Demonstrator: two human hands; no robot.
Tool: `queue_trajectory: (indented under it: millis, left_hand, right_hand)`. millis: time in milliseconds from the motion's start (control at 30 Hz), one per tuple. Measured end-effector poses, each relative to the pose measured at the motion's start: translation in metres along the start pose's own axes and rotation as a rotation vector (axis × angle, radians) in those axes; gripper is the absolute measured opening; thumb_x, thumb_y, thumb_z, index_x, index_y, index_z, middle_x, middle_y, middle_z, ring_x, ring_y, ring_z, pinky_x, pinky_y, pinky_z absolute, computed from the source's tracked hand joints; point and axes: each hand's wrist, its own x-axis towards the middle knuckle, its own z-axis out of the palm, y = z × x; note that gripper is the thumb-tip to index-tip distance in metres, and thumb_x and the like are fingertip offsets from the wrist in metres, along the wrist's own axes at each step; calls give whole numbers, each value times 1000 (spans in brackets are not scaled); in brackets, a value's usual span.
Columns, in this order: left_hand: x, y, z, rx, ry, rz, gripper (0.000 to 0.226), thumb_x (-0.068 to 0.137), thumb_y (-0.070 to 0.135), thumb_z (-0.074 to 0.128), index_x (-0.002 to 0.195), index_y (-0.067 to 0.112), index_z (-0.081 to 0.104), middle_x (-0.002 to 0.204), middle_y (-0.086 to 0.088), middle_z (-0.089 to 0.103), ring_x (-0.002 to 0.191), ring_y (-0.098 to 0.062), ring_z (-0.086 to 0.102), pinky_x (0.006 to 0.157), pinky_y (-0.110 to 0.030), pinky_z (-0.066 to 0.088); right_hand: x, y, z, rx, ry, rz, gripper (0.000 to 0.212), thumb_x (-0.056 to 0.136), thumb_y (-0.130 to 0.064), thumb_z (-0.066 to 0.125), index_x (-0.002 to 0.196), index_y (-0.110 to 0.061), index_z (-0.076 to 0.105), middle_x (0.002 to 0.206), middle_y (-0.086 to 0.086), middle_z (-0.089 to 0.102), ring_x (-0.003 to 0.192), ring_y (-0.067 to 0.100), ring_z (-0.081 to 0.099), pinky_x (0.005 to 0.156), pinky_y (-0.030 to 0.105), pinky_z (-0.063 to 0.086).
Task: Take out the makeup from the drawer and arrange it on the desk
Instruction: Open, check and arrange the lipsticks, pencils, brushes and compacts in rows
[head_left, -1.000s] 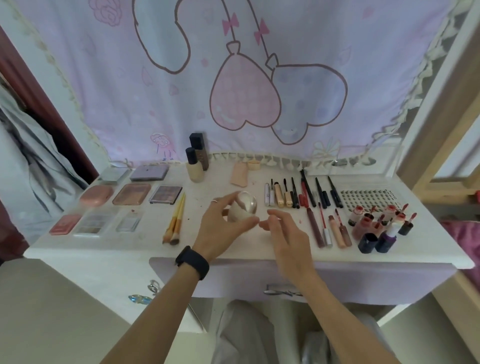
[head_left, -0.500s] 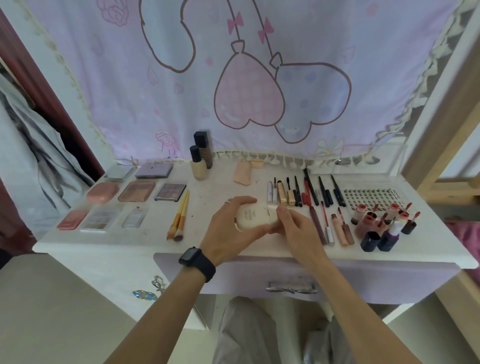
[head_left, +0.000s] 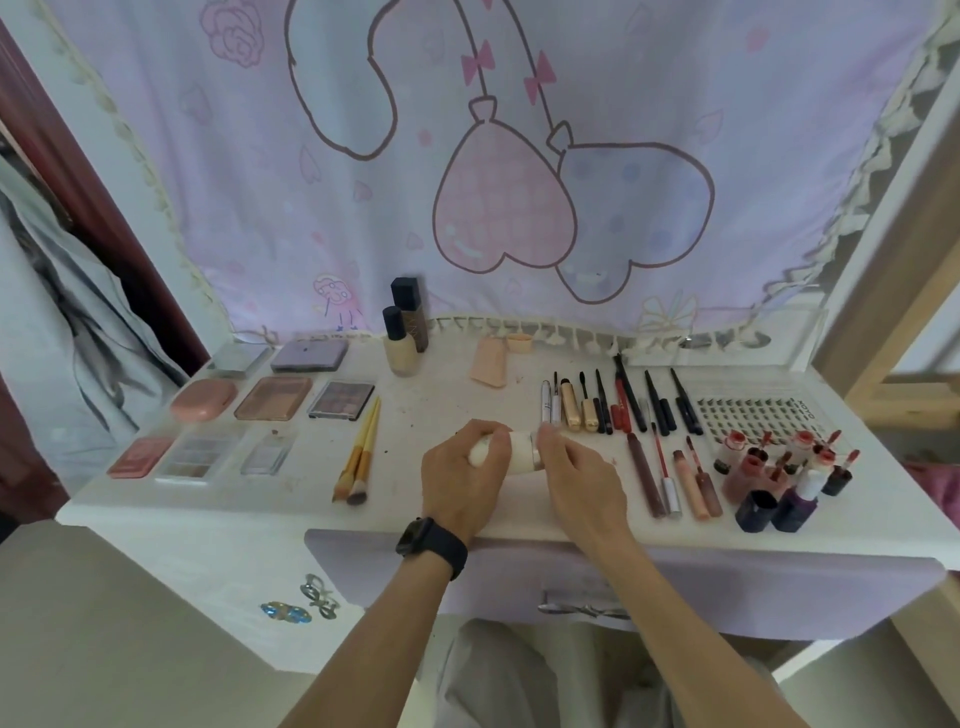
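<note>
You are curling left grip (head_left: 462, 480) round the small cream-white plastic bottle (head_left: 522, 453) to steady it | right grip (head_left: 582, 480) is pinching its banded end, likely seating the cap | bottle is lying sideways over white surface (head_left: 441, 400), front-middle.

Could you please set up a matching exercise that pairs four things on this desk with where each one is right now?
Things:
1. white bottle
2. brushes
3. pink compact
4. lash tray

Places:
A. held between left grip and right grip
B. far right of the desk, toward the back
C. lying flat, left of the left grip
D. desk's left side, beside a brown palette

Pairs: 1-A, 2-C, 3-D, 4-B.
</note>
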Motion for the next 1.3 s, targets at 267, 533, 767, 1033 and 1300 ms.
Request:
queue_trajectory:
  millis: [267, 533, 767, 1033, 1300]
  left_hand:
    - [6, -7, -3, -49, -30, -95, 45, 80, 57, 38, 67, 30, 71, 64, 6, 66, 61, -13, 59, 61, -35, 50]
    - [10, -8, -3, -57, -45, -175, 61, 78, 61, 35, 66, 12, 68, 61, -16, 60, 56, -24, 52, 61, -48, 49]
    - [8, -9, -2, -9, -47, -137, 58, 81, 58, 34, 68, 11, 66, 66, -16, 60, 62, -29, 56, 63, -46, 49]
    - [5, -9, -2, -30, -48, -127, 56, 79, 58, 34, 70, 17, 70, 63, -11, 61, 63, -26, 58, 61, -38, 48]
    - [5, -9, -3, -53, -35, -107, 54, 79, 60, 32, 70, 23, 70, 56, -1, 59, 56, -8, 53, 54, -15, 40]
  right_hand:
    - [-2, 16, 5, -98, -27, -209, 39, 98, -61, 27, 88, -31, 50, 60, -8, 52, 51, 5, 47, 55, 23, 35]
    - [-7, 26, -5, 118, -39, -327, 25, 98, -39, 59, 122, -39, 60, 84, -18, 61, 54, 5, 45, 55, 17, 41]
    - [-7, 20, -9, 271, -67, -245, 27, 98, -32, 61, 121, -47, 59, 100, -7, 69, 61, 31, 54, 59, 40, 53]
    - [-8, 19, -10, 263, -31, -201, 35, 91, -56, 57, 119, -37, 65, 110, -11, 64, 70, 25, 63, 62, 26, 54]
    - [-4, 18, -8, 181, 11, -165, 24, 97, -52, 52, 95, -37, 71, 59, -10, 52, 53, 2, 44, 55, 13, 38]
